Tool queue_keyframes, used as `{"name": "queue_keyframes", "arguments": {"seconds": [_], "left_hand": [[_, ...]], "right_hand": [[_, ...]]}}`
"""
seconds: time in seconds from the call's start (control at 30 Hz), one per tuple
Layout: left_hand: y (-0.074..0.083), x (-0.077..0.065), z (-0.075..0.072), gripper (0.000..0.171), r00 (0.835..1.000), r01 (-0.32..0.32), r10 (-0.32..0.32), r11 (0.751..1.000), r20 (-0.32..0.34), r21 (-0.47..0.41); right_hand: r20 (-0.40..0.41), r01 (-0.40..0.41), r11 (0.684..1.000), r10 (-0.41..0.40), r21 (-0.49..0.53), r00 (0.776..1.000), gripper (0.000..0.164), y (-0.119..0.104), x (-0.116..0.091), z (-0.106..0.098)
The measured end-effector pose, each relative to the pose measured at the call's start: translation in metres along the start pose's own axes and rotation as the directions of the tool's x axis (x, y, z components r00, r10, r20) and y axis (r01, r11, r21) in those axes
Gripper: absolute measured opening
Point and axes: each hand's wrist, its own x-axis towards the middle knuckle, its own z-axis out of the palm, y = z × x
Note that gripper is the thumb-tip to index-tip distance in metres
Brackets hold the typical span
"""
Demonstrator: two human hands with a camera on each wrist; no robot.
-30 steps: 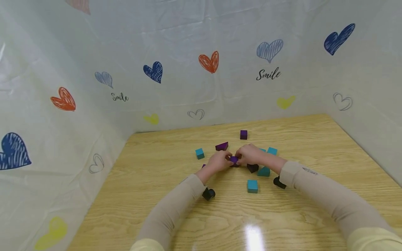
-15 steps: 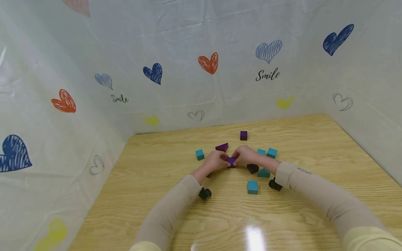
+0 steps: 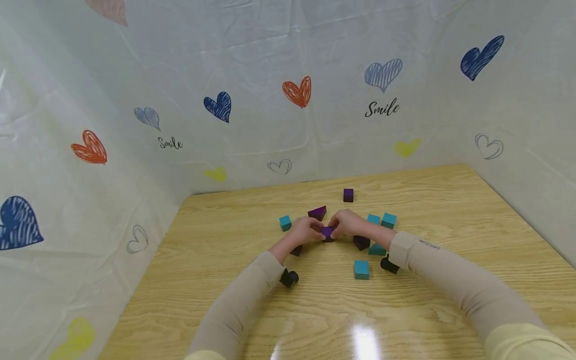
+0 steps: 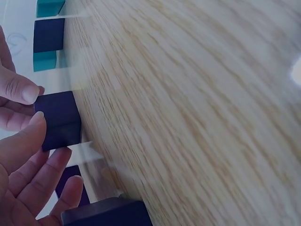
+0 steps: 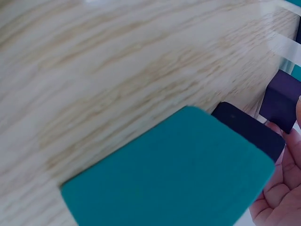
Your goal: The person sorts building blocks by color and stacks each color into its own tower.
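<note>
A small purple block rests on the wooden table between the two hands. My left hand pinches it from the left, thumb on the near side and fingers behind, as the left wrist view shows. From the other side, my right hand pinches the same block, its thumb at the upper corner in the left wrist view. A dark block lies partly hidden under my left wrist. Close by my right wrist are another dark block and a teal wedge-shaped block.
Behind the hands lie a purple wedge-shaped block and a purple cube. A teal cube sits to the left, two teal blocks to the right, and another teal block nearer. A white heart-printed sheet stands behind the table.
Both hands have slid the purple block a little to the left across the table, bringing more of the dark block by my left wrist into sight. The other blocks stay where they were.
</note>
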Motion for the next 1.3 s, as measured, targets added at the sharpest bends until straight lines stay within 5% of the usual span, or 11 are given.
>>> {"name": "queue_keyframes", "arguments": {"seconds": [1.07,1.3], "left_hand": [[-0.007,-0.002,-0.005,0.031,0.999,0.045,-0.046,0.993,-0.008,-0.112],[-0.007,-0.002,-0.003,0.031,0.998,0.065,-0.066,0.992,-0.003,-0.108]], "right_hand": [[0.019,-0.001,1.0,0.001,-0.005,1.0,0.03,-0.005,0.005,-0.001],[0.022,0.103,0.992,-0.102,-0.074,0.995,0.033,-0.002,-0.008,-0.022]]}}
